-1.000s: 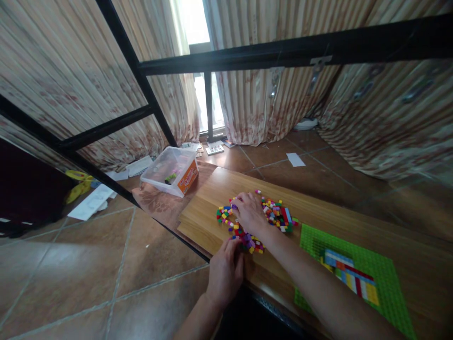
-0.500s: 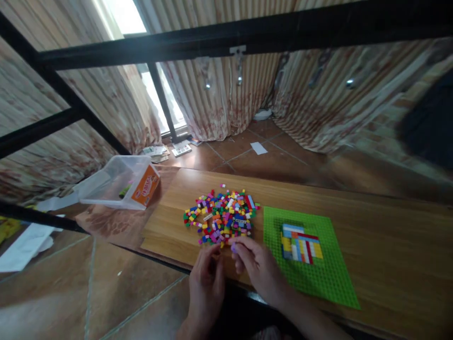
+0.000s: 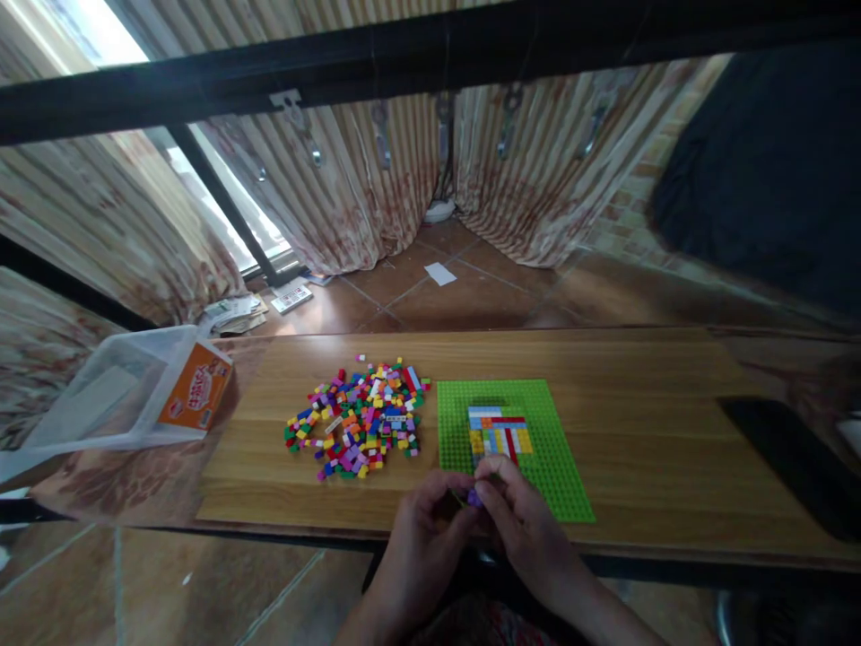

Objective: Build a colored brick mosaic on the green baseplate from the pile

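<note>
A small purple toy brick [image 3: 474, 497] is pinched between the fingers of my right hand [image 3: 528, 529]. My left hand [image 3: 430, 534] meets it from the other side, its thumb and fingertips closed at the brick. Whether a second small piece sits between the left fingers is hidden. Both hands are over the near left edge of the green baseplate [image 3: 558, 458]. On that plate lies a flat patch of bricks [image 3: 501, 431] in yellow, white, red, blue and orange, its near edge partly covered by my right fingers.
Left of the plate, a loose pile of coloured bricks [image 3: 367, 417] spreads over the wooden table [image 3: 639, 386]. A clear plastic bin [image 3: 144, 390] with an orange label stands at the table's left end. A long black object [image 3: 787, 462] lies at the right.
Both hands have moved right, from the pile's near edge to the green baseplate, and come together at the purple brick. The view has turned to the right.
</note>
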The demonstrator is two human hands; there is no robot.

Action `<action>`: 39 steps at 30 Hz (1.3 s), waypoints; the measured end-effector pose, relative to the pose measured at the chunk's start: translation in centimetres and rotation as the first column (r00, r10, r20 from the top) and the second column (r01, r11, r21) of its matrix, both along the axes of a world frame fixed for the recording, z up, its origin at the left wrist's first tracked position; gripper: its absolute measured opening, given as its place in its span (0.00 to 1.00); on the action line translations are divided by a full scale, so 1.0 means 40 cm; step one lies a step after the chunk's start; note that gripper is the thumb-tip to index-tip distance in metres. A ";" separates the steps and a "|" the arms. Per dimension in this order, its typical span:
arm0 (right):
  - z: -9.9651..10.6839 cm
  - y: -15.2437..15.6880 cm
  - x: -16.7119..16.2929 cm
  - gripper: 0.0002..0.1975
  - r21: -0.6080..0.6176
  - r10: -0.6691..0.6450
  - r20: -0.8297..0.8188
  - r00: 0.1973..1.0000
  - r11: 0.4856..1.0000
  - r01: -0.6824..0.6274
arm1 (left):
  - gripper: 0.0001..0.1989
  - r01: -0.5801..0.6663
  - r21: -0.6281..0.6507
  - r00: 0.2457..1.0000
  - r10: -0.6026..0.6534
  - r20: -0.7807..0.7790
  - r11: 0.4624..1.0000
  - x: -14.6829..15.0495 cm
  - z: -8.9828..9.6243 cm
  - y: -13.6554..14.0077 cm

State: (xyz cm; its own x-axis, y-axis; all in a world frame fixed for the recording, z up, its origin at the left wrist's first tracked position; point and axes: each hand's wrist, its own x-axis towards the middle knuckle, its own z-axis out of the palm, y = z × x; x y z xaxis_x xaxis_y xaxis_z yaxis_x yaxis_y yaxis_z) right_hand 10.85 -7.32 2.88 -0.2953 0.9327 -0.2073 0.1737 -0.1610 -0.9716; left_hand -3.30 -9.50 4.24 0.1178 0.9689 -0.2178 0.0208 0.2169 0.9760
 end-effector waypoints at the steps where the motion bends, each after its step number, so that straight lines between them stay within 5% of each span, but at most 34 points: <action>1: 0.000 0.001 0.006 0.12 0.020 0.002 0.024 1.000 1.000 -0.003 | 0.08 0.013 0.028 0.998 -0.011 -0.058 1.000 -0.001 -0.001 0.006; 9: 0.007 0.053 0.090 0.12 0.149 -0.301 0.093 0.949 0.947 0.285 | 0.08 -0.011 0.356 0.896 0.167 -0.411 0.934 0.004 -0.056 0.116; 23: -0.014 0.114 0.110 0.14 0.323 -0.396 0.175 0.901 0.888 0.328 | 0.16 0.068 0.399 0.743 0.221 -0.632 0.914 0.040 -0.109 0.155; 29: -0.033 0.159 0.073 0.20 0.582 -0.503 0.385 0.774 0.783 0.219 | 0.20 0.029 0.316 0.787 0.174 -0.592 0.948 0.041 -0.093 0.164; 35: -0.072 0.166 0.034 0.25 0.577 -0.460 0.495 0.737 0.808 0.117 | 0.24 0.135 0.250 0.846 0.020 -0.532 0.959 0.035 -0.074 0.179; 39: -0.088 0.162 0.032 0.25 0.556 -0.464 0.493 0.736 0.818 0.144 | 0.23 0.100 0.254 0.891 0.026 -0.452 0.962 0.035 -0.075 0.179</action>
State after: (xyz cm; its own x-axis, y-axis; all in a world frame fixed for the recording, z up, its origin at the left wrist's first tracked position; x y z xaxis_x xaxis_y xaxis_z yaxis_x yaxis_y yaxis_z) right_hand 12.13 -0.85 -0.65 0.0540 0.9705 0.2348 0.7476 0.1166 -0.6538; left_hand -1.90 -2.33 1.23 0.1058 0.9944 0.0062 0.4715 -0.0556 0.8801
